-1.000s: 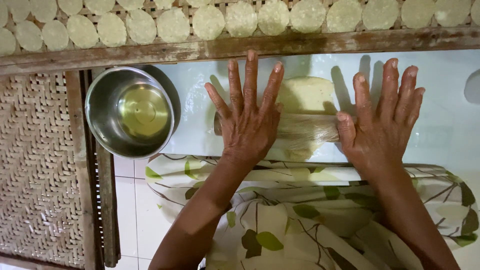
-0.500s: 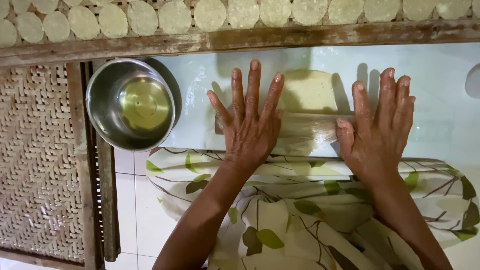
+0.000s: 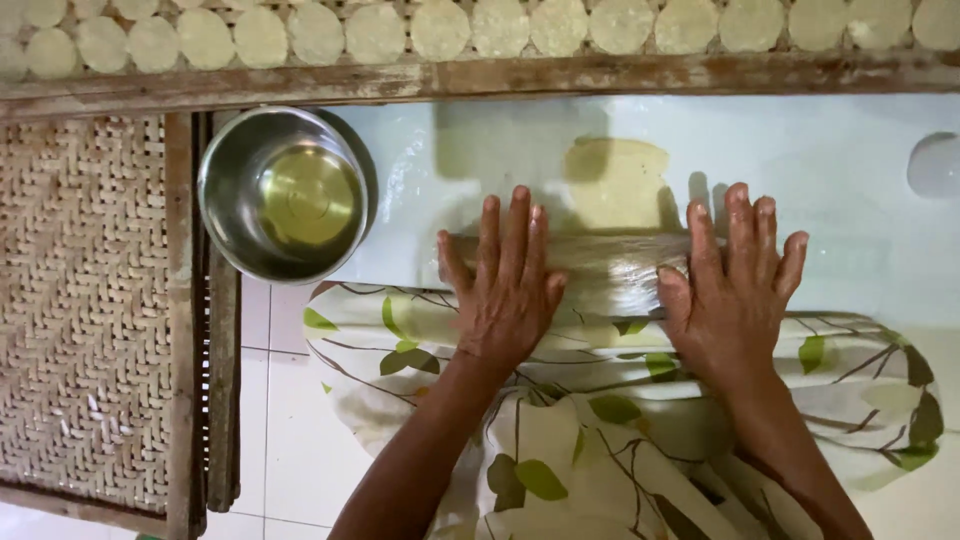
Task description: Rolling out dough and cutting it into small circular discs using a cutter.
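Note:
A pale flat sheet of dough [image 3: 615, 185] lies on a glossy white board [image 3: 820, 170]. Across its near part rests a rolling pin [image 3: 600, 262], wrapped in clear film. My left hand [image 3: 510, 285] presses flat on the pin's left end, fingers spread. At the pin's right end my right hand [image 3: 735, 290] lies flat, also with fingers apart. Neither hand grips the pin; both palms rest on top of it.
A steel bowl [image 3: 285, 195] holding yellowish oil stands left of the board. A wooden rail [image 3: 450, 75] runs along the far side, with several round dough discs [image 3: 440, 28] laid beyond it. A woven bamboo tray [image 3: 80, 310] is at the left. Leaf-patterned cloth [image 3: 560, 440] covers my lap.
Both hands and the rolling pin have come back toward me, off the far part of the dough sheet, which now shows beyond the pin.

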